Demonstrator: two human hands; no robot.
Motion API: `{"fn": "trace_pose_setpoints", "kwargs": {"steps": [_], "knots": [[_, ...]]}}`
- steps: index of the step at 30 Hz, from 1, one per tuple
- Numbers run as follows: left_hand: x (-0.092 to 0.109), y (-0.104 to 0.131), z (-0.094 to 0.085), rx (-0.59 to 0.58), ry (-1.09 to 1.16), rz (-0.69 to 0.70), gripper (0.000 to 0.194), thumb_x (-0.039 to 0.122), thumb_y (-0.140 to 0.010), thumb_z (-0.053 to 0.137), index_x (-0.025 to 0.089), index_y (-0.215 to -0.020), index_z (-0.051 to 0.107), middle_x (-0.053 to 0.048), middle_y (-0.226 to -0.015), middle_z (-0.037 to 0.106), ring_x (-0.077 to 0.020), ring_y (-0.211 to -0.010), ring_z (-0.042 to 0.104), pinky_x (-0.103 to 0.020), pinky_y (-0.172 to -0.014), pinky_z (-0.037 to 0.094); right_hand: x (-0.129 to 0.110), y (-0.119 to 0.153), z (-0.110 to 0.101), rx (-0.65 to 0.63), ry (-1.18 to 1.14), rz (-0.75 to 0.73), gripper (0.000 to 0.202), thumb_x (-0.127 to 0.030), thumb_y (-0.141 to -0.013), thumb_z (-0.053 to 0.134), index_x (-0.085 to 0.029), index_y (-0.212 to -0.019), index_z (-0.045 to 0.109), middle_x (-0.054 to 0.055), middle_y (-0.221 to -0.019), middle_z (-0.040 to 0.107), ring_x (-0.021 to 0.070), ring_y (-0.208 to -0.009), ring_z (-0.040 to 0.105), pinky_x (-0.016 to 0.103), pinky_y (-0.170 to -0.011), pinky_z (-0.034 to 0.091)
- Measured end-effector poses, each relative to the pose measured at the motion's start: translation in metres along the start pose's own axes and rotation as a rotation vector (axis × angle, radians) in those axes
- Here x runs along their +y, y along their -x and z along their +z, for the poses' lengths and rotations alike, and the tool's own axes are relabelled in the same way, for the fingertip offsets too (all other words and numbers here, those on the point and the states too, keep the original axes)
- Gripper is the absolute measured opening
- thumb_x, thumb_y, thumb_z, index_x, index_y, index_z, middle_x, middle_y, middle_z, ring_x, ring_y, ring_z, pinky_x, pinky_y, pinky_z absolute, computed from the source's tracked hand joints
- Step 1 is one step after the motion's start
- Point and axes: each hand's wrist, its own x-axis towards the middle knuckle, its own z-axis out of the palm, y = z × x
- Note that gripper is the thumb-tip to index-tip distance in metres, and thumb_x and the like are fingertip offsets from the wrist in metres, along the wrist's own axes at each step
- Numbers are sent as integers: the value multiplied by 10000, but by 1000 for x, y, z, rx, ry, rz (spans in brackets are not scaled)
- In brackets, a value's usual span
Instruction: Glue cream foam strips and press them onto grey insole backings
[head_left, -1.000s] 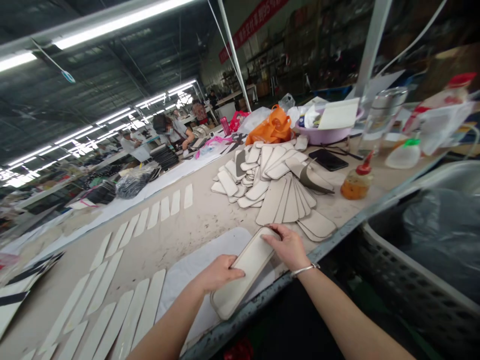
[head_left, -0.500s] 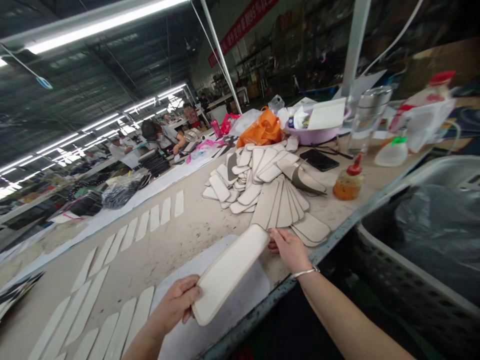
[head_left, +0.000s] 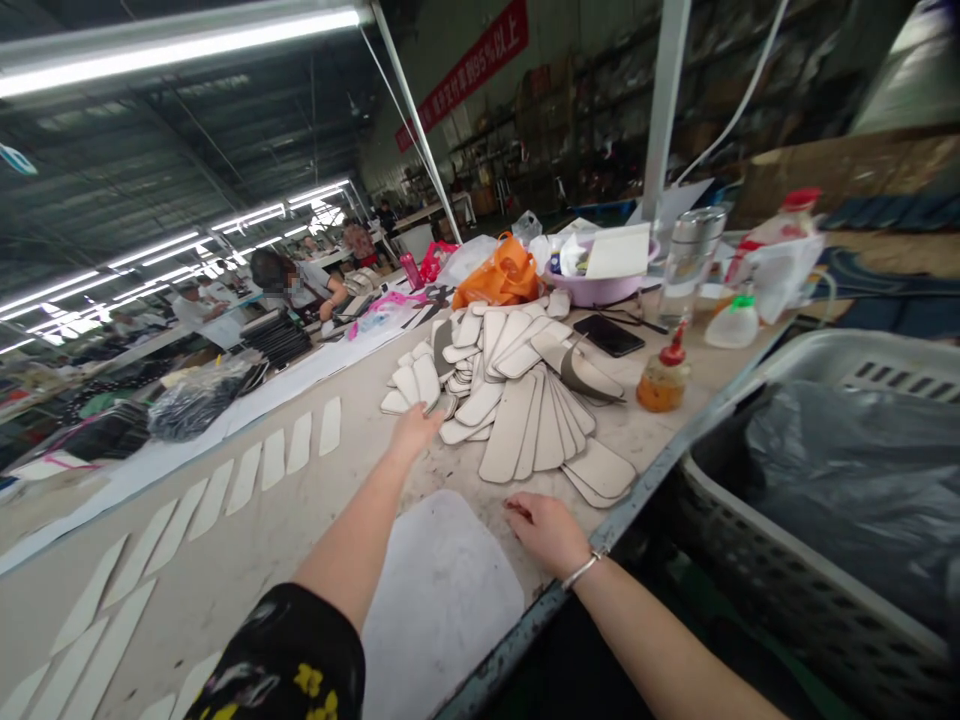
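My left hand (head_left: pixel 417 430) reaches to the left edge of a loose heap of pale, round-cornered panels (head_left: pixel 499 345). Its fingers are closed at the lower end of a small white panel (head_left: pixel 426 380), partly hidden and a little blurred. Near the front table edge, my right hand (head_left: pixel 551 532) rests low with its fingers curled in and nothing visible in them. Just above it, longer beige panels lie fanned out (head_left: pixel 514 425). Between my forearms a white sheet (head_left: pixel 442 600) lies on the table.
White strips (head_left: pixel 289 445) lie in rows at left. Behind the heap are an orange bag (head_left: pixel 499 275) and a purple basin (head_left: pixel 600 288). A phone (head_left: pixel 609 335), a red-capped glue bottle (head_left: pixel 664 375) and a glass flask (head_left: pixel 690 260) stand right. A grey basket (head_left: pixel 787 560) adjoins the table edge.
The long white panel is no longer between my hands. My left hand has moved forward to the heap; my right hand has drawn back slightly and curled. The view has turned right.
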Motion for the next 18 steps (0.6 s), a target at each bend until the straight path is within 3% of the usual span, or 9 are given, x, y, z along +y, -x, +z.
{"fn": "trace_pose_setpoints", "kwargs": {"steps": [5,8,11,14,18], "knots": [[9,33,78,-116,-278,113,570,427,-518,767,144,-979,587,-159,-1077,609,-321,-1042,541,-348,-882,378,-3,2,-2,20,8,-68,226,-232,-779,436,-224,-801,661,9,-732,678,153,-677,598,258,-635,427],[11,41,98,-127,-374,120,662,425,-465,790,127,-1011,564,-198,-1177,540,-348,-1105,497,-366,-908,373,-5,4,-4,99,-49,-111,220,-253,-796,433,-227,-825,649,6,-762,675,153,-689,593,267,-653,429],[14,38,95,-160,-211,43,703,314,-449,817,111,-1054,522,-182,-1103,585,-324,-1047,539,-363,-868,409,-5,5,-5,166,-123,-100,218,-294,-804,446,-220,-849,646,13,-746,671,161,-677,595,280,-658,445],[15,40,79,-175,-100,52,569,243,-630,714,117,-1126,467,-123,-1024,630,-237,-936,599,-316,-797,452,-2,4,-6,219,-162,-78,243,-341,-813,450,-207,-876,643,32,-777,678,172,-681,605,291,-660,466],[-5,76,42,-288,229,102,521,243,-731,619,133,-1204,428,-94,-1079,618,-182,-882,611,-273,-735,481,1,6,-7,289,-175,-78,303,-391,-828,429,-198,-950,628,54,-864,682,181,-724,621,305,-699,493]]}}
